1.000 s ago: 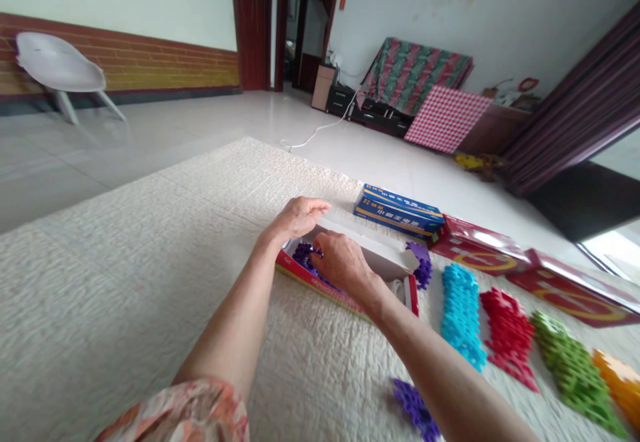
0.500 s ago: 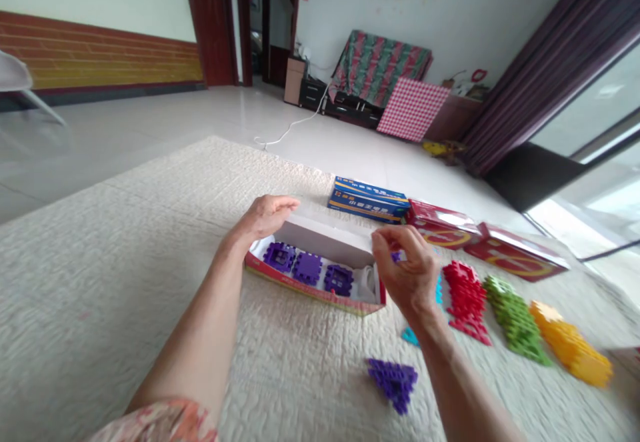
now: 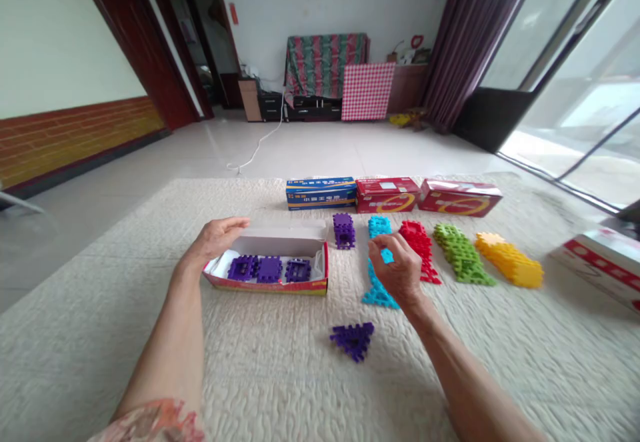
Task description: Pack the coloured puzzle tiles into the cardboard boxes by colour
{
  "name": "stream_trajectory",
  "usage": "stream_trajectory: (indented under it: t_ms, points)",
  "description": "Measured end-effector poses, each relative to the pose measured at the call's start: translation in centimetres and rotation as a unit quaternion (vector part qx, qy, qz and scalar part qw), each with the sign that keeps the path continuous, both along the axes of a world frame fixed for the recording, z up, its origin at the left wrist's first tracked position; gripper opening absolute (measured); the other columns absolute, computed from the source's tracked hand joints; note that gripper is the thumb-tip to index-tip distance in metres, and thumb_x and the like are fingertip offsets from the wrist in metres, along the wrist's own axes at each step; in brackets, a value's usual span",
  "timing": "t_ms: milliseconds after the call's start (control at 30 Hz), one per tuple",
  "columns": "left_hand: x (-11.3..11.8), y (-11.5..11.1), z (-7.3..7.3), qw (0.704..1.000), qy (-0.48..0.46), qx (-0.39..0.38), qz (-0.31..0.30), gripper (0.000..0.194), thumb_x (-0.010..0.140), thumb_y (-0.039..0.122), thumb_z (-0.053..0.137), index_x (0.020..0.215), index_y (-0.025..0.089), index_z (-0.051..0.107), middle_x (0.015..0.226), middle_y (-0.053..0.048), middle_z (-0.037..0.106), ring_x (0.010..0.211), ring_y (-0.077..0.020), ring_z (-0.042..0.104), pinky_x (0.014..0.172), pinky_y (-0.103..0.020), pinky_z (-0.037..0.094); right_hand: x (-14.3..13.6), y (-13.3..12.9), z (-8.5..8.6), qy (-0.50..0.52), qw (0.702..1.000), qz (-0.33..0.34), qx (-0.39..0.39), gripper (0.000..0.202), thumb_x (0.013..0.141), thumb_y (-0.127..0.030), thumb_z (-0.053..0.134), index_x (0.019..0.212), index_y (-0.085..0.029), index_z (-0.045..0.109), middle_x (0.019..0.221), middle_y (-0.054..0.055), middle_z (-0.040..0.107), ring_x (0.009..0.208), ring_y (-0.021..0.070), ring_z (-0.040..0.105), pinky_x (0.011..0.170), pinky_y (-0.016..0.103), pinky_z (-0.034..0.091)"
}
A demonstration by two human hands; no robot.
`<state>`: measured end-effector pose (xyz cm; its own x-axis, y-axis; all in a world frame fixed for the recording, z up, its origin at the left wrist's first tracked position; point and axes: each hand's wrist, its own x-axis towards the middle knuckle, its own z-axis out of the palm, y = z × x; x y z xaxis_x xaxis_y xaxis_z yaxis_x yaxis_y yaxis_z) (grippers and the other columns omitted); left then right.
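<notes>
The left hand (image 3: 216,237) rests on the far left corner of the open red box (image 3: 270,285), with its fingers curved over the white inner flap, so it is holding the box edge. Inside the box three purple pieces (image 3: 270,269) lie flat in one row, side by side. The box sits on a cream quilted mat (image 3: 125,295) on the floor.

The right hand (image 3: 397,270) is to the right of the box and apart from it, above the row of blue pieces (image 3: 379,227). Its fingers are bent and pinched together; I cannot tell if it is grasping a blue piece or only touching the row, because the hand covers this part.

A small stack of purple pieces (image 3: 344,230) stands just beside the far right corner of the box, between the box and the blue row. One more purple cluster (image 3: 353,340) lies nearer to the person, in front of the right hand and between the two arms.

To the right of the blue row there are a red row (image 3: 419,242), a green row (image 3: 463,254) and a yellow row (image 3: 510,261), all side by side. Behind them three closed boxes stand in a line: one blue box (image 3: 321,193) and two red ones (image 3: 425,195).
</notes>
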<state>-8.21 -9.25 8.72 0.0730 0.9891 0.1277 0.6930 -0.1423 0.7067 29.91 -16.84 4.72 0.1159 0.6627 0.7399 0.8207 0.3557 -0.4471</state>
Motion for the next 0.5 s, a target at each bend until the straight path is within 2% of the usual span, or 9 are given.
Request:
stream_trajectory:
  t_ms: [133,233,300,367,433,500]
  points:
    - [0.7,0.1,1.3,0.999,0.051,-0.010,-0.005,0.040,0.075,0.035,0.056,0.108,0.019,0.070,0.113,-0.008,0.072,0.105,-0.0226,0.067,0.099,-0.038,0.049,1.9,-1.6,-0.9,0.002,1.000,-0.007,-0.007,0.018,0.088,-0.029,0.050,0.078,-0.020,0.062,0.074,0.002,0.064,0.068,0.0134,0.060,0.068,0.025,0.047]
    - [3.1,-0.4,2.8,0.994,0.109,0.031,0.001,0.038,0.076,0.032,0.053,0.107,0.020,0.071,0.110,-0.006,0.073,0.105,-0.0224,0.067,0.100,-0.037,0.048,3.5,-3.4,-1.9,0.023,0.999,-0.004,-0.031,0.020,0.089,-0.030,0.047,0.079,-0.020,0.062,0.071,0.002,0.063,0.065,0.0133,0.058,0.067,0.025,0.046]
    - [5.9,-1.0,3.6,0.988,0.135,0.073,-0.024,0.036,0.078,0.030,0.050,0.106,0.022,0.072,0.110,-0.004,0.073,0.106,-0.0210,0.066,0.100,-0.034,0.048,4.5,-4.6,-2.7,0.037,0.998,-0.014,-0.044,0.021,0.089,-0.031,0.046,0.080,-0.020,0.062,0.070,0.002,0.063,0.062,0.0137,0.057,0.065,0.026,0.045]
    - [9.5,-1.8,4.0,0.979,0.154,0.113,-0.075,0.035,0.081,0.027,0.048,0.106,0.023,0.072,0.112,-0.002,0.072,0.105,-0.0194,0.066,0.099,-0.031,0.048,5.2,-5.4,-3.5,0.051,0.997,-0.035,-0.056,0.023,0.090,-0.033,0.045,0.081,-0.020,0.062,0.069,0.003,0.063,0.061,0.0145,0.056,0.064,0.027,0.045]
    - [13.6,-2.6,3.9,0.960,0.184,0.149,-0.146,0.034,0.082,0.024,0.048,0.106,0.022,0.072,0.112,-0.003,0.072,0.104,-0.0188,0.066,0.099,-0.030,0.047,5.6,-5.9,-4.2,0.069,0.994,-0.047,-0.068,0.026,0.091,-0.036,0.044,0.082,-0.019,0.062,0.069,0.003,0.064,0.061,0.0151,0.057,0.063,0.027,0.044]
    - [17.6,-3.0,3.5,0.940,0.229,0.167,-0.192,0.033,0.082,0.019,0.047,0.102,0.021,0.073,0.109,-0.005,0.073,0.100,-0.0189,0.066,0.095,-0.029,0.048,5.8,-6.0,-4.5,0.088,0.992,-0.051,-0.076,0.028,0.092,-0.037,0.044,0.082,-0.019,0.063,0.067,0.003,0.064,0.060,0.0152,0.057,0.062,0.027,0.044]
